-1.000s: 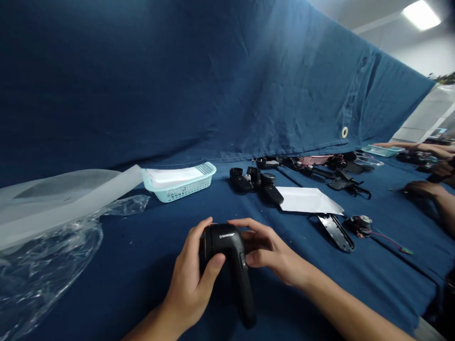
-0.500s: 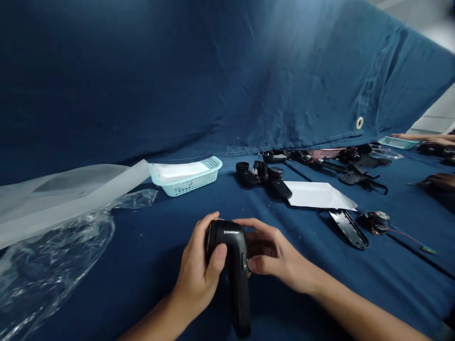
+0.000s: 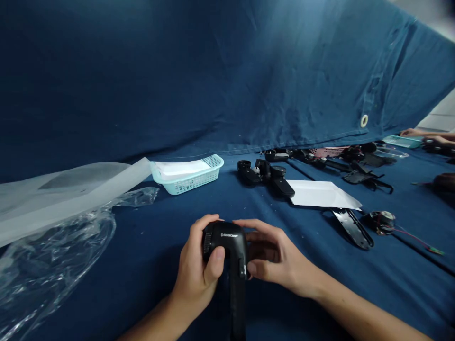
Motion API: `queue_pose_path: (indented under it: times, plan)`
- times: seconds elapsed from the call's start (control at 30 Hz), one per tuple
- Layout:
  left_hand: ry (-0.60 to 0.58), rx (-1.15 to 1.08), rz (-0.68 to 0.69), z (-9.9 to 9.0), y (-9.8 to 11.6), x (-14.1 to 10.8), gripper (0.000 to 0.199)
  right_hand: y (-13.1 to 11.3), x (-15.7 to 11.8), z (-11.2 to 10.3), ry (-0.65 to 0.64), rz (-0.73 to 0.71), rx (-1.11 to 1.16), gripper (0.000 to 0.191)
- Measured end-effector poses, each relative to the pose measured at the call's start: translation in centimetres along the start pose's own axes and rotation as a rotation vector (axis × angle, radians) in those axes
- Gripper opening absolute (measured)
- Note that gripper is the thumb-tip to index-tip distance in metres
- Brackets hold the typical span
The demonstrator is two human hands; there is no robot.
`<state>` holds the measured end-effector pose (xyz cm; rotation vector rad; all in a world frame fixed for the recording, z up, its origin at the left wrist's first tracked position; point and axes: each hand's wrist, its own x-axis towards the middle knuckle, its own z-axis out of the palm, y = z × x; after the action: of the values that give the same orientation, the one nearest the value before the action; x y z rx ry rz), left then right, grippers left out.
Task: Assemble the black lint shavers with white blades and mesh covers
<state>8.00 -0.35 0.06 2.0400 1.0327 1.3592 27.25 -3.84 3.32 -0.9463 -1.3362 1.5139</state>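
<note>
A black fabric shaver (image 3: 227,241), with white lettering on its bent head and a ribbed ring at the left end, is between my two hands above the blue cloth. My left hand (image 3: 199,260) is closed round the head, its thumb lying on the front face. From the other side, my right hand (image 3: 273,255) has curled fingers behind the shaver and the thumb tip against its edge, beside a small switch. The handle (image 3: 238,303) points down toward me, and its lower end runs out of view.
Behind stands a light-blue basket (image 3: 192,182) with white paper. Clear plastic wrap (image 3: 64,255) lies left. To the right are black shaver parts (image 3: 263,175), a white sheet (image 3: 320,194), a half shell (image 3: 353,229) and a wired motor (image 3: 384,221). Another person's hands (image 3: 441,137) are far right.
The shaver has turned in my hands: its handle now tips away more steeply and looks shorter, and the ribbed ring shows. My right thumb has slid slightly down.
</note>
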Motion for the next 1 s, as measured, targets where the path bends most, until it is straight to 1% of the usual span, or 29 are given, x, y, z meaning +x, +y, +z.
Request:
queue_pose_path:
  times: [0.2,0.57,0.77,1.0]
  plan:
    - [0.026,0.012,0.054,-0.02,0.01,0.07,0.04,-0.52,-0.25,0.28,-0.023,-0.012,-0.062,0.066]
    - [0.013,0.046,0.036,0.05,0.06,-0.06,0.039,-0.31,-0.3,0.19,-0.067,-0.01,-0.041,0.073]
    - [0.015,0.069,0.082,-0.05,0.03,-0.05,0.038,-0.55,-0.28,0.19,-0.064,0.003,-0.047,0.07]
    - [0.016,0.069,0.094,0.02,0.13,0.18,0.038,-0.58,-0.14,0.18,-0.049,0.005,-0.047,0.068]
